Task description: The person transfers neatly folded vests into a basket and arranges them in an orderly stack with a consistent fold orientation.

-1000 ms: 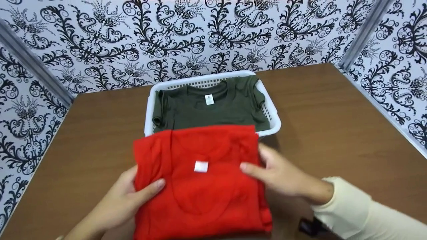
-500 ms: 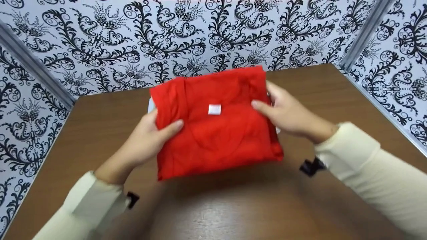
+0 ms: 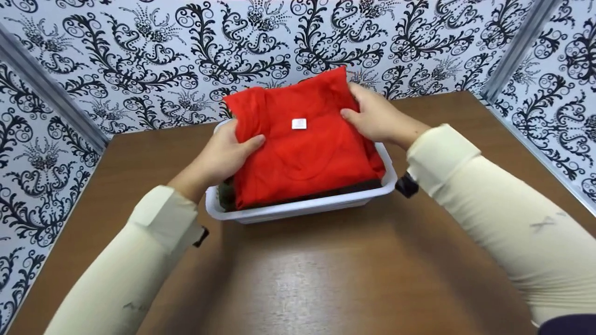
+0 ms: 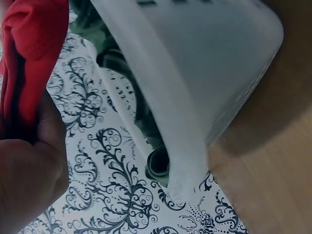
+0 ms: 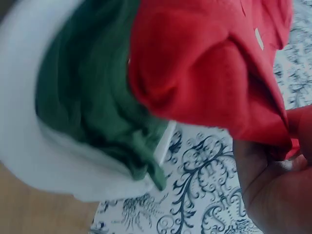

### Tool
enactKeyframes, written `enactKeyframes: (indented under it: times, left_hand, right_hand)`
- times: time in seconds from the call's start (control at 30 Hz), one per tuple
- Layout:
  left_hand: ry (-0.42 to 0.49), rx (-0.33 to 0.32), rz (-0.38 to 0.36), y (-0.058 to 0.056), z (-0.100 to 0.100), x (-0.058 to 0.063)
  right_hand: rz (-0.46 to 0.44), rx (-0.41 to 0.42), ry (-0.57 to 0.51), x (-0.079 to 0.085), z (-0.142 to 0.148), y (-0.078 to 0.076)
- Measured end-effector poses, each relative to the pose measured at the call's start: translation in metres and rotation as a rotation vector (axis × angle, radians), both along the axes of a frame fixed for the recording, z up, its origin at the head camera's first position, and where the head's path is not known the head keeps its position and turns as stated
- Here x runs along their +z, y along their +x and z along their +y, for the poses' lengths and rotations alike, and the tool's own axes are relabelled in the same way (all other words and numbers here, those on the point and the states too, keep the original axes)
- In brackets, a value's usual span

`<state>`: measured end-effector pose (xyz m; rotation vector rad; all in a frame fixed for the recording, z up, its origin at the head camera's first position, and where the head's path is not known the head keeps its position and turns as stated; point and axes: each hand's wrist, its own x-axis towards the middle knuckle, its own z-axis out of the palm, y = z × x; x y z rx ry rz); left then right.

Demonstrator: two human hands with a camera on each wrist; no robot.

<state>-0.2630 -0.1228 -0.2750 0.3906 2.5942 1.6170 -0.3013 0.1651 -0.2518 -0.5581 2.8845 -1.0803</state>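
A folded red shirt [image 3: 309,149] with a small white neck label is held over the white plastic basket [image 3: 298,208] in the head view. My left hand [image 3: 223,151] grips its left side, thumb on top and fingers underneath. On the opposite side my right hand [image 3: 372,111] grips it the same way. Below the red shirt, a dark green shirt [image 5: 92,83] lies in the basket, mostly covered in the head view. The left wrist view shows the red shirt [image 4: 36,53] above the basket rim, apart from the green shirt [image 4: 117,63].
The basket stands on a brown wooden table [image 3: 298,274] near its back edge. Patterned black-and-white panels [image 3: 153,56] rise behind and at both sides. A dark rounded object [image 3: 570,324] shows at the bottom right corner.
Both hands have carried the red shirt forward, from in front of the basket to over it. The green shirt, visible a second ago, is now mostly covered in the head view.
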Motion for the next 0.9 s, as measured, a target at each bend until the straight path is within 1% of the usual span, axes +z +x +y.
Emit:
enactKeyframes:
  times: [0.07, 0.17, 0.23, 0.33, 0.43, 0.57, 0.73, 0.83, 0.9]
  left_hand:
    - [-0.051, 0.009, -0.003, -0.006, 0.003, -0.002]
    - [-0.118, 0.023, -0.027, -0.012, 0.004, -0.005]
    - [-0.168, 0.035, -0.035, -0.014, 0.003, -0.006]
    - [-0.211, 0.039, -0.044, -0.017, 0.001, -0.010]
    - [-0.259, 0.049, -0.062, -0.018, 0.001, -0.013]
    - [-0.315, 0.041, -0.098, -0.017, 0.006, -0.019]
    - [-0.424, 0.030, -0.075, -0.019, 0.010, -0.026]
    - [-0.488, 0.034, -0.069, -0.020, 0.010, -0.029]
    - [-0.526, 0.040, -0.065, -0.021, 0.010, -0.030]
  right_hand:
    - [0.013, 0.001, 0.054, -0.003, -0.001, -0.006]
    - [-0.014, -0.003, 0.119, -0.008, -0.004, -0.010]
    - [-0.030, 0.006, 0.151, -0.012, -0.007, -0.012]
    - [-0.042, 0.020, 0.188, -0.015, -0.010, -0.015]
    - [-0.066, 0.028, 0.230, -0.016, -0.012, -0.019]
    - [-0.102, 0.053, 0.307, -0.018, -0.014, -0.021]
    - [-0.171, 0.069, 0.338, -0.022, -0.009, -0.021]
    - [-0.214, 0.061, 0.352, -0.022, -0.005, -0.022]
    - [-0.222, 0.052, 0.374, -0.021, -0.003, -0.023]
